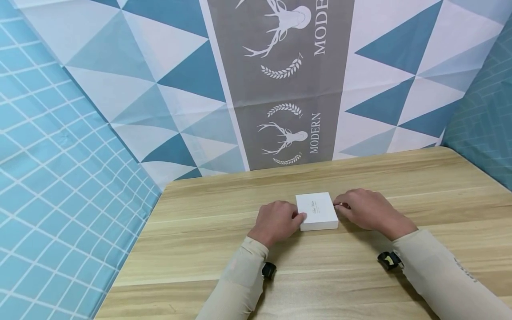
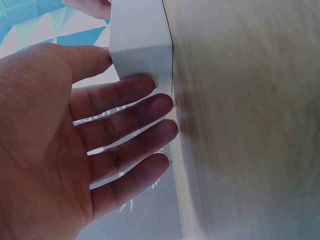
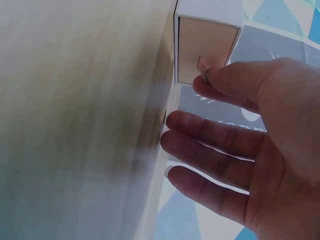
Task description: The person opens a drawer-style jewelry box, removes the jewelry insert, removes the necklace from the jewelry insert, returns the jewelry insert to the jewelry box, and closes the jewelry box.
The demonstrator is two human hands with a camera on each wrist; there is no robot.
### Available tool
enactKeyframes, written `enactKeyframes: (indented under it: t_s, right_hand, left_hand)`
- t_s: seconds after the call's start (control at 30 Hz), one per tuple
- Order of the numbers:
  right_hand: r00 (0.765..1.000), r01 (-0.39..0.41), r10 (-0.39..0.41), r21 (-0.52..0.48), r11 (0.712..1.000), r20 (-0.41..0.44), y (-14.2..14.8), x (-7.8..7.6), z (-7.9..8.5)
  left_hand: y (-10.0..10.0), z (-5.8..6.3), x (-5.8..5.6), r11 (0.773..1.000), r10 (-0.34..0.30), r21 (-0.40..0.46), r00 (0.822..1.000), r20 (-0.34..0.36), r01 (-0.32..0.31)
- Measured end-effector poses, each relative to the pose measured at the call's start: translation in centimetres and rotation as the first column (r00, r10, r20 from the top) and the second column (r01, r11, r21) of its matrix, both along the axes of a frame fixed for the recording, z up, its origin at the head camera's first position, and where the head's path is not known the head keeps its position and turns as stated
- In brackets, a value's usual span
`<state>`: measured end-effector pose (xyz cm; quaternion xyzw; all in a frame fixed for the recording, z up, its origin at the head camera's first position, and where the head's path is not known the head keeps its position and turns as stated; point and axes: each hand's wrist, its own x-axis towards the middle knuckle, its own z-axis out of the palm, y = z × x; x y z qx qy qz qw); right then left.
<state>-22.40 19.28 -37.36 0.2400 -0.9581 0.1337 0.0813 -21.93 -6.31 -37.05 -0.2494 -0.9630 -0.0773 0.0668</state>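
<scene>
A flat white drawer-style box [image 1: 322, 212] with small printed lettering on its lid lies on the wooden table. My left hand [image 1: 277, 220] holds its left side, thumb at the top edge and index finger [image 2: 137, 86] against the end wall, while the other fingers extend loosely beside it. At the opposite end, my right hand [image 1: 369, 210] pinches a small pull tab [image 3: 201, 67] between thumb and index finger. That tab comes out of the box's pinkish end panel [image 3: 205, 42], framed by the white outer sleeve. The right hand's other fingers hang slightly bent, apart from the box.
The wood-grain table [image 1: 192, 249] runs out around the box on all sides. Behind its far edge hangs a patterned cloth [image 1: 176, 89] with triangles and deer heads. A blue gridded cloth [image 1: 60, 178] hangs at the left. Small black devices [image 1: 269, 270] sit at both wrists.
</scene>
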Motion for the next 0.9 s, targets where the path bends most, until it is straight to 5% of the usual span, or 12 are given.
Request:
enactKeyframes:
  t_s: [0.9]
  right_hand:
    - [1.0,-0.017,0.017,0.0,1.0,-0.017,0.14,0.0,-0.24]
  left_hand:
    - [-0.01,0.0,0.14,1.0,-0.001,0.009,1.0,-0.003,0.001]
